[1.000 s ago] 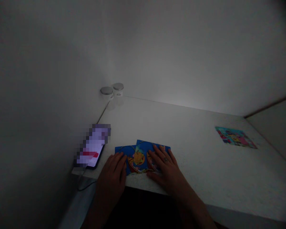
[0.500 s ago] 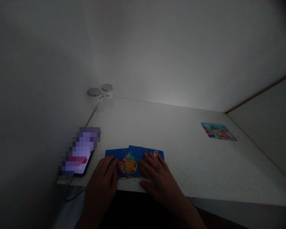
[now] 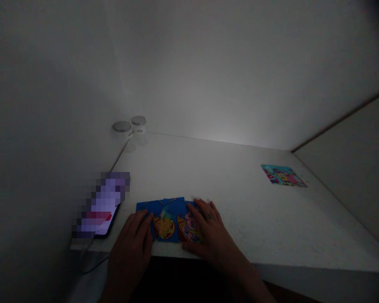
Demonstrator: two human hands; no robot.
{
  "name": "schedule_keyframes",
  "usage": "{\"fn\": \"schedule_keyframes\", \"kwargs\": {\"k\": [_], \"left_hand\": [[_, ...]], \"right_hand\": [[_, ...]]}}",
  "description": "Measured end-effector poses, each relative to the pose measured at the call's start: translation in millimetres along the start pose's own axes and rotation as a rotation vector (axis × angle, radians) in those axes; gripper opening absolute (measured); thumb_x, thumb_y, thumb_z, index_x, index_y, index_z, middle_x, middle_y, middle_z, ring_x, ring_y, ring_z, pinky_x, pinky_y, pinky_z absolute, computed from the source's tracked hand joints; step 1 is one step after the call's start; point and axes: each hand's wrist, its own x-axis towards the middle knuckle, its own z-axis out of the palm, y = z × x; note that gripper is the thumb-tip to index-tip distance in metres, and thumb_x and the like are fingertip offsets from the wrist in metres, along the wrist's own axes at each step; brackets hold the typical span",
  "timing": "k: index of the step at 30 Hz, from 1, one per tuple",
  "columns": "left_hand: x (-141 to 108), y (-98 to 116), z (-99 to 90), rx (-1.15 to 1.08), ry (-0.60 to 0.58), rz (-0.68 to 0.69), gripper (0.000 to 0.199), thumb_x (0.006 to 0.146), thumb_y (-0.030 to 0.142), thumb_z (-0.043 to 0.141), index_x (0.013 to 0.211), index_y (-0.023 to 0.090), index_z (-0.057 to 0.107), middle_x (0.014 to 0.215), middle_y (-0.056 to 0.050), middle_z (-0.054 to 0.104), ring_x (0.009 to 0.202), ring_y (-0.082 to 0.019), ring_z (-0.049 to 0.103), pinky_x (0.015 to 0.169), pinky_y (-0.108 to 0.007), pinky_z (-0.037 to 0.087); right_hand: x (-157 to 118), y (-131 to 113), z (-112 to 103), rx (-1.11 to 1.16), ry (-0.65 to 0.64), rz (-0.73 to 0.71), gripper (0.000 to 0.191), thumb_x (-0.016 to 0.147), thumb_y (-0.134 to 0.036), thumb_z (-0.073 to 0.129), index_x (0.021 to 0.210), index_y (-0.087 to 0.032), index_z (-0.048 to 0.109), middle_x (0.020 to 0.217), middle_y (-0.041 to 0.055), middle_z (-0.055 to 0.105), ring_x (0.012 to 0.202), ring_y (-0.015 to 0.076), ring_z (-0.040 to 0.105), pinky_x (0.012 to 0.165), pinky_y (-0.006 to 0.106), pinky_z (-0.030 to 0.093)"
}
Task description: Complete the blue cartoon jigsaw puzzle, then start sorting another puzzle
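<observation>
Blue cards with colourful cartoon pictures [image 3: 166, 227] lie side by side near the front edge of the white table, partly overlapping. On their left end rests my left hand [image 3: 133, 240], its fingers spread flat and pointing forward. My right hand [image 3: 208, 231] lies over the right end, fingers also stretched out, with the thumb near the cards' lower edge. A ring or small mark shows on one finger of the right hand. Both hands cover parts of the cards, so their exact number is hard to tell.
A phone [image 3: 102, 210] with a blurred screen leans at the left, its cable hanging over the front edge. Two lidded jars [image 3: 122, 131] [image 3: 139, 125] stand in the back left corner. A colourful picture sheet [image 3: 284, 175] lies at the right. Walls border the white table [image 3: 208, 168].
The cards have shifted against each other beneath my hands; the pink picture on the right one now shows more. My right hand's fingers have drawn slightly. The view has moved a little.
</observation>
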Motion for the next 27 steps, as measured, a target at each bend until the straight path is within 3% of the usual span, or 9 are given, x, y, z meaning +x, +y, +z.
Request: {"fn": "schedule_keyframes", "kwargs": {"k": [7, 12, 16, 21, 25, 27], "left_hand": [[-2.3, -0.5, 0.9, -0.012, 0.016, 0.007, 0.032, 0.095, 0.019, 0.039, 0.122, 0.015, 0.054, 0.121, -0.012, 0.060, 0.117, -0.025, 0.054, 0.101, -0.045, 0.046], [-5.3, 0.6, 0.2, -0.033, 0.013, -0.014, 0.035, 0.095, 0.018, 0.038, 0.129, 0.016, 0.049, 0.127, -0.012, 0.058, 0.121, -0.024, 0.052, 0.104, -0.042, 0.044], [-5.8, 0.5, -4.7, -0.055, -0.039, -0.056, 0.040, 0.096, 0.017, 0.033, 0.135, 0.017, 0.042, 0.137, -0.013, 0.049, 0.128, -0.024, 0.046, 0.104, -0.041, 0.044], [-1.6, -0.2, -10.6, -0.121, -0.055, -0.144, 0.038, 0.097, 0.023, 0.035, 0.133, 0.019, 0.043, 0.147, -0.013, 0.036, 0.132, -0.023, 0.042, 0.099, -0.037, 0.047], [-6.0, 0.3, -5.4, -0.007, 0.024, -0.176, 0.036, 0.094, 0.032, 0.043, 0.127, 0.019, 0.051, 0.134, -0.015, 0.050, 0.126, -0.031, 0.046, 0.099, -0.051, 0.042], [-8.2, 3.3, -2.5, 0.028, 0.034, -0.169, 0.036, 0.094, 0.035, 0.043, 0.124, 0.018, 0.054, 0.126, -0.015, 0.057, 0.121, -0.031, 0.050, 0.098, -0.052, 0.042]], "right_hand": [[17.0, -3.2, -0.7, 0.057, -0.077, -0.152, 0.087, 0.076, -0.054, 0.066, 0.147, -0.021, 0.029, 0.153, 0.0122, 0.029, 0.142, 0.0276, 0.021, 0.116, 0.050, 0.019], [25.9, -8.4, 1.4, 0.046, -0.073, -0.154, 0.079, 0.082, -0.053, 0.059, 0.147, -0.020, 0.029, 0.153, 0.0120, 0.029, 0.143, 0.0276, 0.019, 0.115, 0.053, 0.017], [36.1, -21.7, 4.4, 0.056, -0.132, -0.225, 0.079, 0.083, -0.060, 0.055, 0.147, -0.020, 0.030, 0.154, 0.0114, 0.027, 0.143, 0.0272, 0.018, 0.116, 0.051, 0.017], [42.8, -33.4, 9.2, 0.050, -0.101, -0.195, 0.078, 0.082, -0.061, 0.056, 0.145, -0.021, 0.034, 0.153, 0.0118, 0.030, 0.142, 0.0294, 0.021, 0.115, 0.054, 0.016], [43.8, -33.4, 7.3, 0.070, -0.117, -0.172, 0.079, 0.080, -0.064, 0.055, 0.144, -0.021, 0.036, 0.152, 0.0124, 0.032, 0.141, 0.0302, 0.023, 0.115, 0.055, 0.016], [45.9, -31.9, 4.9, 0.099, -0.140, -0.161, 0.082, 0.079, -0.068, 0.053, 0.145, -0.023, 0.035, 0.152, 0.0124, 0.032, 0.141, 0.0302, 0.023, 0.115, 0.055, 0.013]]}}
